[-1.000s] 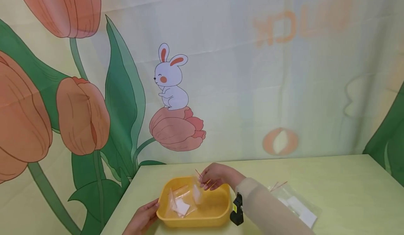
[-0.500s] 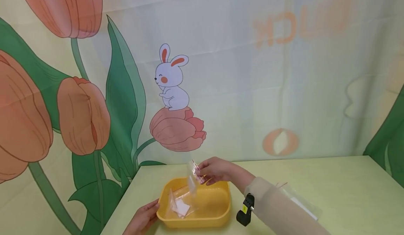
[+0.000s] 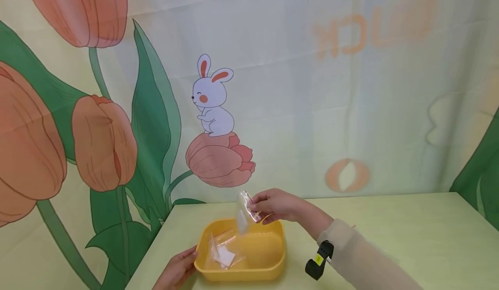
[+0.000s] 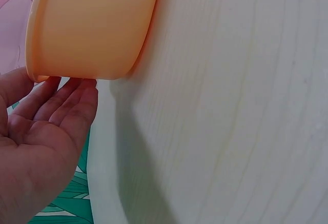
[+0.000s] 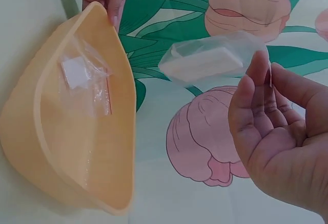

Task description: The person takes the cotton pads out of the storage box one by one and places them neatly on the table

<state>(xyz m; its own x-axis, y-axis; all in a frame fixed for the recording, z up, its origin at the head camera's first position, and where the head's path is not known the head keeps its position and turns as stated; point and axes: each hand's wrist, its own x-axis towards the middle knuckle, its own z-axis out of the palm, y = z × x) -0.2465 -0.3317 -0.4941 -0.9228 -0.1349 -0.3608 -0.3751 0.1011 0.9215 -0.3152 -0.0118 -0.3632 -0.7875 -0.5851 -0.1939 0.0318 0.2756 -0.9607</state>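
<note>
A yellow plastic basin (image 3: 239, 275) stands on the table. My left hand (image 3: 177, 268) holds it by its left end; the left wrist view has the thumb and fingertips at the basin's (image 4: 97, 34) rim and wall. Above the basin's far edge, my right hand (image 3: 278, 205) pinches a clear zip-lock bag (image 3: 242, 220) by its red-striped top. Inside that bag (image 5: 210, 62) is a flat white piece, seen in the right wrist view. Clear bagged white pieces (image 3: 224, 255) lie in the basin's left part; overlapping plastic hides how many bags there are.
The pale yellow table (image 3: 421, 233) extends to the right. A printed curtain (image 3: 292, 108) with tulips and a rabbit hangs behind its far edge. My right sleeve (image 3: 362, 255), with a black wrist device (image 3: 319, 259), covers part of the table's right side.
My right hand has lifted the zip-lock bag up out of the basin and drawn back slightly right. My sleeve now hides the bag lying right of the basin. The left hand stays put.
</note>
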